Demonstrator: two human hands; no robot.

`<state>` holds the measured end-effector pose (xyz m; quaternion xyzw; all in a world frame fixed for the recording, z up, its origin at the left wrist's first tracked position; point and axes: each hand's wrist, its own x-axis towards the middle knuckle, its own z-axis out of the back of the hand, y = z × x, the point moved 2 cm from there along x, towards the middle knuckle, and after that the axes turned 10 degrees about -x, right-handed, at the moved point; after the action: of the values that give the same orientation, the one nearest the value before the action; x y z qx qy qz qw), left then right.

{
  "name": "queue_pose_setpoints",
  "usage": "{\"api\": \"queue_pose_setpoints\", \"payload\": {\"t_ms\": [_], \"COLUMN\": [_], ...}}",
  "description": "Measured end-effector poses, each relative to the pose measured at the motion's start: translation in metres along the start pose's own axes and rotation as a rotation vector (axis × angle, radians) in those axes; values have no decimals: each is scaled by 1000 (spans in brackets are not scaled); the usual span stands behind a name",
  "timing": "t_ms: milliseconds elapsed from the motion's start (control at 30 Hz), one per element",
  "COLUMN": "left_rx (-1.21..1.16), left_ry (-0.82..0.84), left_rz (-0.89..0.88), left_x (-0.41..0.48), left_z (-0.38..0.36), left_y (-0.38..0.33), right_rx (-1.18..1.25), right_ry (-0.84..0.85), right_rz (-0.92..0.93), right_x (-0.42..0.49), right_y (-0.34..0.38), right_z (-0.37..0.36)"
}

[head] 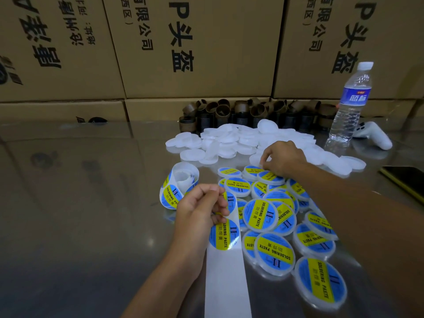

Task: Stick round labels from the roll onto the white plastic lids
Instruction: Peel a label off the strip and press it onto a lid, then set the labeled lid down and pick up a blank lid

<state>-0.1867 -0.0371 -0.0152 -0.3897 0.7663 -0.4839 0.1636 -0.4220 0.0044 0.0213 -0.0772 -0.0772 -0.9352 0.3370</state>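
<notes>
Round labels (pixel 224 234) in blue and yellow ride a white backing strip (pixel 227 276) that runs from the roll (pixel 179 187), lying at mid-table, toward the near edge. The left hand (pixel 202 210) pinches the strip between thumb and curled fingers, just above the nearest label. The right hand (pixel 283 159) reaches farther out, fingers curled down where the plain white lids (pixel 229 140) meet the labelled lids (pixel 275 251). Its fingertips touch a lid's edge, though whether it grips one cannot be told. Labelled lids lie overlapping under and beside the right forearm, and the plain ones are heaped beyond them. Behind the heap stand brown cores (pixel 241 112), a water bottle (pixel 350 104) and a white controller (pixel 375 135). A dark phone (pixel 406 180) lies at the right edge. Cardboard boxes (pixel 195 47) wall off the back, while the reflective steel table (pixel 80 203) stretches open to the left of the roll.
</notes>
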Motion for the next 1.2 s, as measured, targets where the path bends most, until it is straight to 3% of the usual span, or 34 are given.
{"api": "queue_pose_setpoints", "payload": {"t_ms": [267, 400, 533, 700, 967, 1200], "left_rx": [-56, -78, -93, -64, -118, -55], "left_ry": [-10, -11, -6, 25, 77, 98], "left_rz": [24, 32, 43, 51, 113, 41], "left_x": [1, 1, 0, -3, -7, -10], "left_z": [1, 1, 0, -2, -12, -11], "left_y": [-2, -4, -6, -8, -8, -8], "right_rx": [728, 1072, 1241, 1271, 1239, 1005], "right_ry": [-225, -171, -65, -46, -169, -324], "right_rz": [145, 75, 47, 58, 40, 154], "right_x": [-35, -86, -138, -169, -170, -175], "right_y": [7, 17, 31, 47, 47, 46], "right_z": [26, 39, 34, 20, 13, 12]}}
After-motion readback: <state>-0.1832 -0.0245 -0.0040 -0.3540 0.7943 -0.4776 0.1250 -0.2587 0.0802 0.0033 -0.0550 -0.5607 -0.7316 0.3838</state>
